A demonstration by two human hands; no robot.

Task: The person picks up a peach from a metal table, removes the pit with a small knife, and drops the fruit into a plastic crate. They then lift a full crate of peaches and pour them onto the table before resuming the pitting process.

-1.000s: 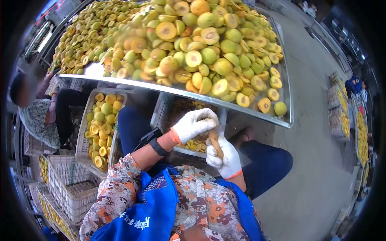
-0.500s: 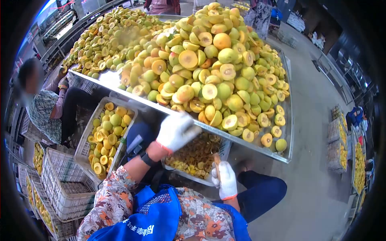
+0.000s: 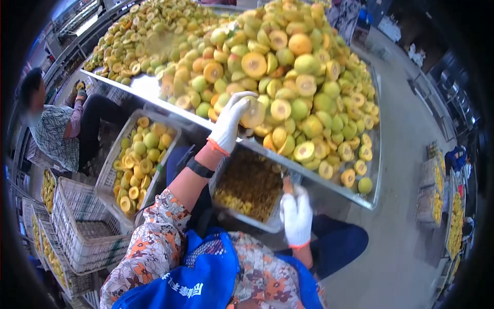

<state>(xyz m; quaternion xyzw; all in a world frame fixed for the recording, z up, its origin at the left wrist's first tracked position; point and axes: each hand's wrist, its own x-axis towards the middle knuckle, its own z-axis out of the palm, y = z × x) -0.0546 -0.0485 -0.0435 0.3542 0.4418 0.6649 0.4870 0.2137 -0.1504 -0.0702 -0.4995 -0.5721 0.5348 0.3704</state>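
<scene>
My left hand [image 3: 230, 122], in a white knit glove, reaches to the front edge of a big heap of halved yellow peaches [image 3: 309, 110]. Its fingers close around a peach half [image 3: 253, 114], the cut face turned outward. Lower and to the right, my gloved right hand [image 3: 297, 213] is closed on a tool with a wooden handle [image 3: 287, 184]; the tool's tip is too blurred to make out. Between my knees, below both hands, stands a crate of brownish-yellow fruit scraps [image 3: 244, 193].
The heap lies on a metal table with a raised rim [image 3: 334, 189]. Left of me are a crate of peach halves [image 3: 136, 170] and a white plastic crate [image 3: 85, 247]. Another person [image 3: 59, 129] sits at the left. Stacked crates [image 3: 429, 193] stand far right.
My left hand has gone from above the scrap crate up to the heap and now grips a peach half. My right hand, still with the tool, has shifted slightly right. The view has shifted slightly.
</scene>
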